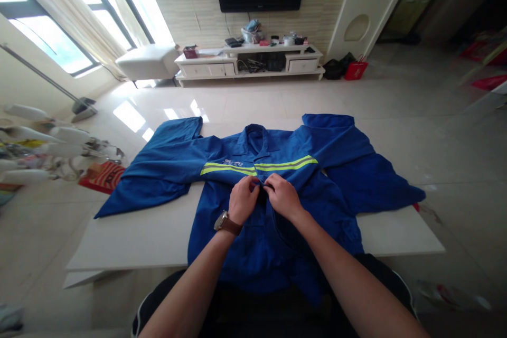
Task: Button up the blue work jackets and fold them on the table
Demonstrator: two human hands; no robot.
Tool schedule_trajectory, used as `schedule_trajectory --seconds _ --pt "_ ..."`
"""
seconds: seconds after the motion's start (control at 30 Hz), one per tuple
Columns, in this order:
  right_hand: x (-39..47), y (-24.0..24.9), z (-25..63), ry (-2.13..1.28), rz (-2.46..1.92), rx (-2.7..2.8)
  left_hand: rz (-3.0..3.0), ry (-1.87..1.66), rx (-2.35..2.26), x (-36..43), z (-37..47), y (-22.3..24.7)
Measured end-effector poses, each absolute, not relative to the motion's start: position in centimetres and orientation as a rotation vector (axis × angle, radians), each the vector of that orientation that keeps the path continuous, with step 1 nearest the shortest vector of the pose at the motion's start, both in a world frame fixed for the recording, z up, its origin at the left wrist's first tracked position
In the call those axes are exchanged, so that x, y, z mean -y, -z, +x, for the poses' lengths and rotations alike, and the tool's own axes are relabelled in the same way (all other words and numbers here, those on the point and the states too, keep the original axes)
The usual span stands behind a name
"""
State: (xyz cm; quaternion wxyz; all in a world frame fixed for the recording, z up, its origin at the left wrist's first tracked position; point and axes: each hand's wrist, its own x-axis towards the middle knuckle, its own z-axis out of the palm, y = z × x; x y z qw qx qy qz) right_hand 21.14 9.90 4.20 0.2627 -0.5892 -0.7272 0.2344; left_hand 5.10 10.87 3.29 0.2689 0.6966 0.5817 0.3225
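A blue work jacket (229, 200) with a yellow-green reflective stripe across the chest lies spread on a white table (146, 237), collar away from me and sleeves out to both sides. My left hand (243, 199), with a brown-strapped watch at the wrist, pinches one front edge just below the stripe. Close beside it, my right hand (281, 195) pinches the opposite front edge. Below my hands the jacket front hangs partly apart. The fingertips hide whatever fastener may be between them.
White thread cones (69, 134) stand at the left by a red striped bag (103, 177). Beyond the table are a white TV cabinet (206, 69), a grey stool (149, 62) and a red bag (355, 69). My knees are under the near table edge.
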Motion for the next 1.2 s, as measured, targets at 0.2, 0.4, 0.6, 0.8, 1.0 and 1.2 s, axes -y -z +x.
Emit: schedule_trajectory --seconds 0.2,0.4,0.6,0.8,1.0,1.2 --pt "-10.43 -4.64 21.59 -0.513 -1.774 1.913 1.918 -0.839 -1.532 -11.29 5.33 -2.98" --pt "-10.29 -4.61 20.99 -0.485 -1.879 1.898 1.85 -0.833 -1.494 -11.35 5.11 -3.28" --pt "-10.37 -4.44 21.06 -0.475 -1.896 1.893 1.866 -0.857 -1.473 -11.3 5.2 -3.16" --pt "-10.62 -4.42 21.45 -0.527 -1.923 1.912 1.961 -0.833 -1.45 -11.21 5.16 -3.1" --pt "-10.73 -4.38 21.29 -0.526 -1.94 1.938 1.991 -0.804 -1.438 -11.28 5.11 -3.2" --pt "-10.56 -4.24 20.77 -0.551 -1.963 1.991 1.944 -0.808 -1.425 -11.37 5.02 -3.27"
